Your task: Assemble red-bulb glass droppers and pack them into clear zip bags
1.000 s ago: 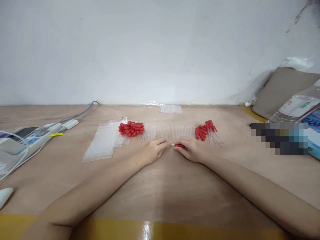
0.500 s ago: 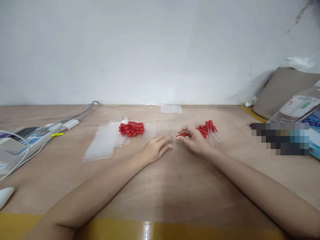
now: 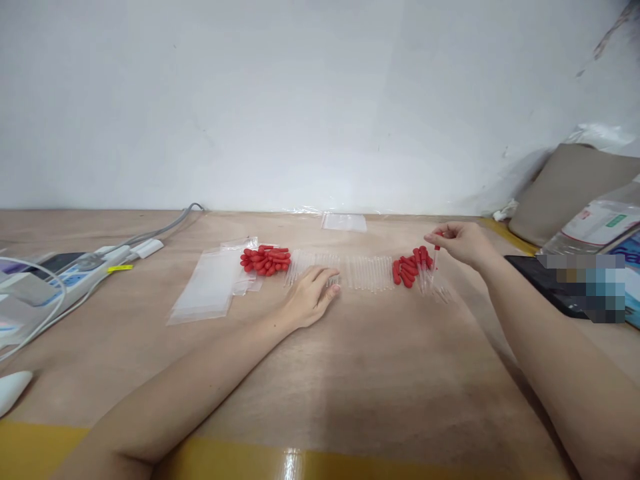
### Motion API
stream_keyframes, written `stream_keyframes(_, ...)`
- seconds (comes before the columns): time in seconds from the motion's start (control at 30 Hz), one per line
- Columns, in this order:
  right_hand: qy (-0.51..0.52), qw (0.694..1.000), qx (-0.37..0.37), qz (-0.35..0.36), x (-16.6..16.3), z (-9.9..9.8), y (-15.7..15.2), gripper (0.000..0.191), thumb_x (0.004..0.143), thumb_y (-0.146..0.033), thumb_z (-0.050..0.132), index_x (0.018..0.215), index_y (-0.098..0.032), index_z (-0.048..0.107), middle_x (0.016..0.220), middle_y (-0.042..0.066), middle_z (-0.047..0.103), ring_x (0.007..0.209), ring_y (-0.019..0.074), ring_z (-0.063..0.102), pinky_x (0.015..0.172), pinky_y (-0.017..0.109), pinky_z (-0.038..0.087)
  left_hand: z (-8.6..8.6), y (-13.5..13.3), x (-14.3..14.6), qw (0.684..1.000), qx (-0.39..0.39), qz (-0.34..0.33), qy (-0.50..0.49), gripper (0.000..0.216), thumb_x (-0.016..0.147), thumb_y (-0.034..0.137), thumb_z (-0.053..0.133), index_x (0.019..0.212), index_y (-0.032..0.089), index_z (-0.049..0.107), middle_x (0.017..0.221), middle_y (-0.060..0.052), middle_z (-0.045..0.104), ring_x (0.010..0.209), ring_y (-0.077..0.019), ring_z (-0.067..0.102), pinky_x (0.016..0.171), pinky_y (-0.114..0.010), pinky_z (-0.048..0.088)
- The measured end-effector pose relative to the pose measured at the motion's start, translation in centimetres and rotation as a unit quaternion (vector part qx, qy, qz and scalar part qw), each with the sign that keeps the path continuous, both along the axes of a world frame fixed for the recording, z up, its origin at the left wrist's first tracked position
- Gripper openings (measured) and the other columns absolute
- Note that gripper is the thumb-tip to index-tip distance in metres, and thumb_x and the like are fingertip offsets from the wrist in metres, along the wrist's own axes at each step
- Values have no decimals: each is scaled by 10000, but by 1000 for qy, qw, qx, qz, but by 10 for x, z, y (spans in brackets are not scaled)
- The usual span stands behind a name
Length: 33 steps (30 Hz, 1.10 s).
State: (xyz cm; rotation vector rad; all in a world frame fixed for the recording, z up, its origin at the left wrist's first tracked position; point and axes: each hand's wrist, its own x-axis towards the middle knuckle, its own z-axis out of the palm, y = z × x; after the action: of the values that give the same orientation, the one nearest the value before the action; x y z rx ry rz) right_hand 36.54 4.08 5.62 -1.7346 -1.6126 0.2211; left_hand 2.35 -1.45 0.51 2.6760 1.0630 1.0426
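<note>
My right hand (image 3: 463,241) pinches a dropper by its red rubber bulb (image 3: 437,241), with the clear glass tube (image 3: 433,262) pointing down over other droppers (image 3: 423,270) with red bulbs. Just left of these lies a small pile of loose red bulbs (image 3: 405,272). My left hand (image 3: 311,298) rests on the table, thumb and fingers apart and holding nothing visible, at the near side of a row of clear glass tubes (image 3: 370,272). It hides part of that row. A larger heap of red bulbs (image 3: 265,261) sits at the row's left end.
Clear plastic bags (image 3: 203,287) lie left of the larger heap, and another bag (image 3: 344,222) lies by the wall. A power strip (image 3: 75,283) with cables is at far left. On the right are a dark flat object (image 3: 535,283), a plastic bottle (image 3: 595,223) and a grey-brown container (image 3: 555,190).
My right hand has moved right with the dropper, from beside my left hand to above the other droppers. The dropper now hangs tube down. My left hand has barely moved.
</note>
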Motion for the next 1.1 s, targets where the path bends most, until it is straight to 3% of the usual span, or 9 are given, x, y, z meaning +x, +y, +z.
stream_keyframes(0.17, -67, 997, -27, -1, -4, -16, 5, 269, 643, -430, 628, 738, -184, 678, 624, 27, 617, 563, 151, 535, 514, 267, 377, 0, 1, -1, 1000, -2, -6, 11, 272, 898, 299, 379, 1089, 164, 519, 1012, -82, 557, 946, -197, 518, 835, -349, 430)
stream_keyframes(0.37, -132, 991, 7, -25, -14, -15, 4, 363, 677, -448, 596, 896, -170, 675, 768, 61, 632, 657, 181, 548, 602, 304, 403, 3, -1, 1, 1000, 8, 5, 16, 255, 895, 294, 381, 1042, 168, 548, 978, -77, 561, 918, -192, 516, 808, -342, 423)
stream_keyframes(0.5, -244, 968, 51, 34, -30, -21, 2, 295, 710, -422, 563, 873, -214, 695, 909, 83, 600, 837, 225, 528, 733, 367, 380, 2, -2, 1, 996, 43, 76, 17, 201, 856, 284, 451, 958, 174, 584, 972, -69, 571, 936, -211, 487, 813, -371, 383)
stream_keyframes(0.63, -334, 941, 32, 33, -47, -31, 0, 248, 734, -396, 527, 767, -229, 708, 1026, 101, 572, 978, 286, 446, 780, 443, 322, 4, 3, 6, 986, 58, 154, 27, 129, 793, 264, 521, 857, 185, 601, 992, -68, 567, 962, -236, 461, 802, -398, 354)
stream_keyframes(0.83, -306, 952, 21, 15, -53, -36, 2, 258, 764, -291, 468, 645, -207, 680, 960, 95, 609, 924, 273, 454, 767, 445, 314, 16, 29, 44, 968, 32, 224, 109, 233, 779, 347, 517, 778, 144, 632, 1154, -158, 488, 1084, -315, 382, 856, -480, 304)
stream_keyframes(1.1, -206, 978, -8, 17, -49, -30, 7, 174, 758, -321, 487, 733, -204, 614, 807, 63, 639, 860, 251, 528, 736, 390, 367, 18, 49, 84, 924, -45, 298, 236, 404, 735, 301, 534, 988, 0, 624, 1254, -271, 397, 1194, -383, 265, 959, -528, 160)
